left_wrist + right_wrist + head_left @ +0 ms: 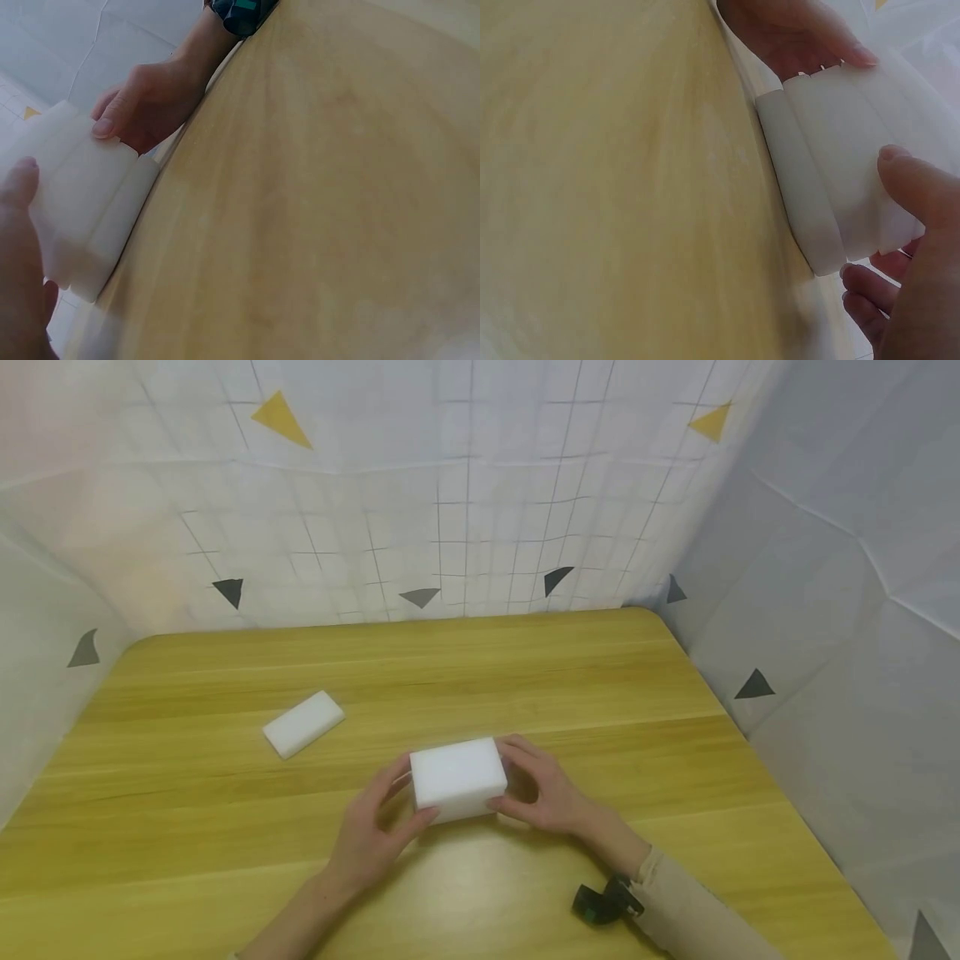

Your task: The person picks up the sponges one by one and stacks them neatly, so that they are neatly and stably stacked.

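A stack of several white foam blocks (458, 779) stands on the wooden table (525, 693) near its middle front. My left hand (375, 831) grips the stack's left side, thumb on the front lower corner and fingers behind. My right hand (543, 789) grips the right side, thumb at the front and fingers curled round the back. In the left wrist view the stack (82, 202) shows layered edges with the right hand (146, 101) on it. The right wrist view shows the stack (840, 187) resting on the table between my right thumb and the left hand (795, 37).
One single white foam block (303, 723) lies flat on the table to the left of the stack, apart from both hands. Pale patterned walls (465, 510) enclose the table at the back and both sides. A wrist camera (603, 900) sits on my right sleeve.
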`<state>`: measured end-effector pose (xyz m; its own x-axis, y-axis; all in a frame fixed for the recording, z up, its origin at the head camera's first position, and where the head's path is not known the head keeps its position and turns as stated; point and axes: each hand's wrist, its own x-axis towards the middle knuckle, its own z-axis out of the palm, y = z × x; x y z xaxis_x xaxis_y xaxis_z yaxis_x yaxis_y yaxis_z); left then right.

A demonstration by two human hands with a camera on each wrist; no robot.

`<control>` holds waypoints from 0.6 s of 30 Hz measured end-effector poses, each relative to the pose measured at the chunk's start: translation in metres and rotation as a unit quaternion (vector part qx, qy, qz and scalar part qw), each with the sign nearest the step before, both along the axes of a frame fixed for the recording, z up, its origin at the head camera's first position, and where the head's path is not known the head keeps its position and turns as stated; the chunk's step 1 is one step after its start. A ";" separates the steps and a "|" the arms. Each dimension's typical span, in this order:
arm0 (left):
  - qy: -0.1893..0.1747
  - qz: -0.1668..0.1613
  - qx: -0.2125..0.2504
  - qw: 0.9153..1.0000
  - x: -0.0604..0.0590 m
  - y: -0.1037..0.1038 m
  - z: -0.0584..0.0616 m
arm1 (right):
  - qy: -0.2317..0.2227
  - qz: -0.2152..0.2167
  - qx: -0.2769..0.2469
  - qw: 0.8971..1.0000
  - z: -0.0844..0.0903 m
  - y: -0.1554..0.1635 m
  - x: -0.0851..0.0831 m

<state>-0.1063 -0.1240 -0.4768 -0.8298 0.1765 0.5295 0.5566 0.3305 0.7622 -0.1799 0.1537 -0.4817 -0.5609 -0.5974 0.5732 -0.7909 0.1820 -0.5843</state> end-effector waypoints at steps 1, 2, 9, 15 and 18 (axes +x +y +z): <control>-0.004 -0.001 0.001 1.000 0.000 0.000 0.000 | -0.002 0.000 0.000 1.000 -0.001 0.000 0.000; -0.003 -0.004 0.002 1.000 0.000 0.000 0.000 | -0.002 0.001 -0.001 1.000 -0.001 0.000 0.000; 0.000 -0.013 0.000 1.000 0.000 0.000 0.001 | 0.005 0.001 -0.008 1.000 0.000 -0.001 0.001; 0.014 -0.006 0.000 1.000 0.000 -0.001 0.000 | 0.011 0.001 -0.015 1.000 0.003 -0.003 0.002; 0.016 -0.005 0.004 1.000 0.000 -0.002 0.000 | 0.012 -0.003 -0.013 1.000 0.004 -0.004 0.003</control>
